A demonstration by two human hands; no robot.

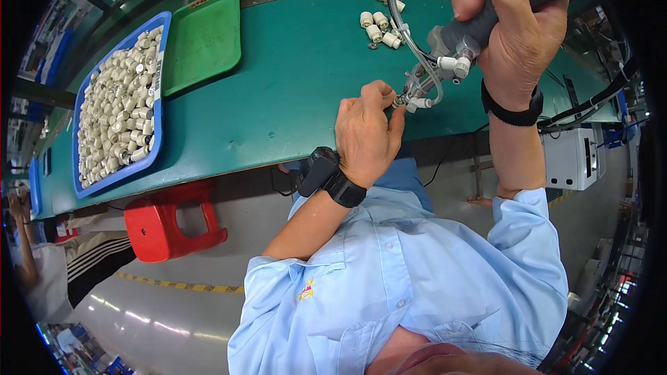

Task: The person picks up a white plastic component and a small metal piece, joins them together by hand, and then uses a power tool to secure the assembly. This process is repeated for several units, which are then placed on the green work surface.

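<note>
My right hand (pixel 521 45) is wrapped around a dark grey powered screwdriver (pixel 476 24), whose metal nose points down and left. Clear tubing (pixel 417 48) with white fittings runs along that nose. At its tip, my left hand (pixel 368 128) pinches a small metal part (pixel 399 101) between thumb and forefinger; the fingers partly hide it. Several white cylindrical parts (pixel 375 31) with metal ends lie loose on the green bench top (pixel 278 83), beyond my left hand.
A blue tray (pixel 159 128) heaped with white cylindrical parts stands at the left, beside a green tray (pixel 205 45). A red stool (pixel 153 226) is below the bench edge. Black cables (pixel 590 104) and a white box (pixel 570 160) are at the right. Another person (pixel 48 278) is at far left.
</note>
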